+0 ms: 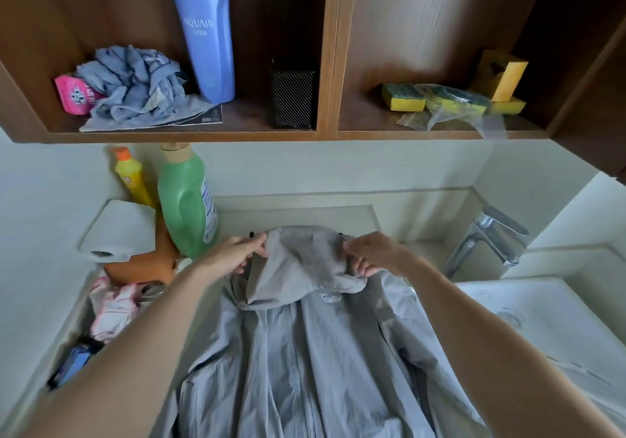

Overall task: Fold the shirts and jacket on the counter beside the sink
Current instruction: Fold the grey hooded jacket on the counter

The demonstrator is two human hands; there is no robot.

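A grey hooded jacket (305, 363) lies spread front-up on the pale counter (50, 329), zip running down its middle. Its hood (301, 268) is folded forward toward the chest, over the collar. My left hand (233, 251) pinches the hood's left edge. My right hand (372, 254) grips the hood's right edge, fingers curled under the fabric. A crumpled pink and white garment (113, 309) lies on the counter to the left of the jacket.
The sink basin (555, 329) and a chrome tap (487, 238) are at the right. A green bottle (186, 200), a yellow bottle (132, 177), a paper roll (118, 231) and an orange box (152, 265) crowd the back left. Wooden shelves (325, 134) hang overhead.
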